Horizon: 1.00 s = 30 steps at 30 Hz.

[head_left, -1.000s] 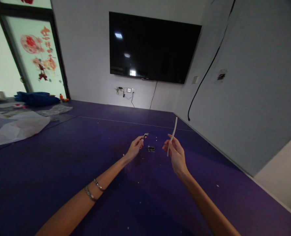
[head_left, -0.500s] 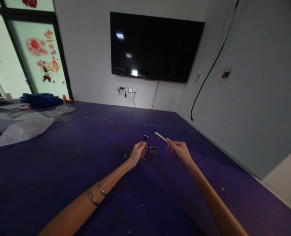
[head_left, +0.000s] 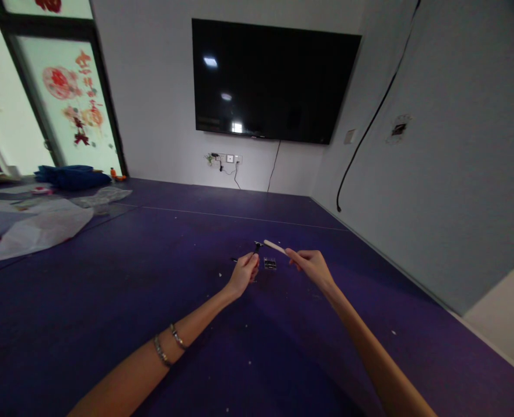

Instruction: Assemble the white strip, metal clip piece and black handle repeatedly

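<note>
My left hand [head_left: 244,271], with two bracelets on its forearm, is closed around the dark handle of a razor [head_left: 257,247], its T-shaped head pointing up and away. My right hand [head_left: 309,264] pinches a white toothbrush [head_left: 275,247] by its near end. The toothbrush slants to the left, its tip at the right end of the razor's head; whether they touch I cannot tell. Between the hands, a small clear-and-black case [head_left: 270,263] lies on the purple surface [head_left: 187,313]. The far end of a thin dark piece [head_left: 234,260] shows beside my left hand.
White plastic sheeting [head_left: 43,226] and a dark blue cloth bundle [head_left: 72,176] lie at the far left, near a small orange object [head_left: 114,172]. A black cable [head_left: 363,136] hangs along the right wall. A television [head_left: 274,81] is mounted on the far wall.
My right hand has moved slightly left, bringing the toothbrush's tip from clear of the razor to the right end of its head. My left hand has hardly moved.
</note>
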### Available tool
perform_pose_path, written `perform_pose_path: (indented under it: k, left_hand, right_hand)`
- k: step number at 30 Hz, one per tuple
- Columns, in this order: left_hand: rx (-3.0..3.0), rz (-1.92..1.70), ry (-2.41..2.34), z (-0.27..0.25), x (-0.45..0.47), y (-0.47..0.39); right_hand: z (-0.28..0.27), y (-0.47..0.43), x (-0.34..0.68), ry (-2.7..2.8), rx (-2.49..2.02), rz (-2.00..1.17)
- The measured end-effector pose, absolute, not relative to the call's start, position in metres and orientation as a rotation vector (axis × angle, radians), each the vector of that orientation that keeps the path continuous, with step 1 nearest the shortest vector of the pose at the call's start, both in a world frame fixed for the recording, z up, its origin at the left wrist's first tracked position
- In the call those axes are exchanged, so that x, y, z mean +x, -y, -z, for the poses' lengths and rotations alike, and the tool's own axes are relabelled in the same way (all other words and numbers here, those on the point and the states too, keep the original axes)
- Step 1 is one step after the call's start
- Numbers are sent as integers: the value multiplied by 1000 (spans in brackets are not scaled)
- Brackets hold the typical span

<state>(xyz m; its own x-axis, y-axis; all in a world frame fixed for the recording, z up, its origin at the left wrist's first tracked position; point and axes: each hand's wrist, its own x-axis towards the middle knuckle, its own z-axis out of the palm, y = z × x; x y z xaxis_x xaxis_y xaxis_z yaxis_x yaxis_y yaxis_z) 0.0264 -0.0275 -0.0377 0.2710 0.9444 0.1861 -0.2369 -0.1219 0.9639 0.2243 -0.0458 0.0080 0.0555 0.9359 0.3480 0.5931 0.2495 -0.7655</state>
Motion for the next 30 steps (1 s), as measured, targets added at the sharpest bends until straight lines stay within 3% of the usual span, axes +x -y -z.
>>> perform_pose_path:
  k: [9,18,30]
  left_hand:
    - [1241,-1132,-678,36,24,25]
    - [881,-661,-268,27,20,33]
    - [813,-576,-194,26,16,31]
  right_hand:
    - [-8,46,228,1605,-1427,-520]
    - [-2,44,221,1634,-1323,-585]
    - [-5,46,220,1620,-1324,-543]
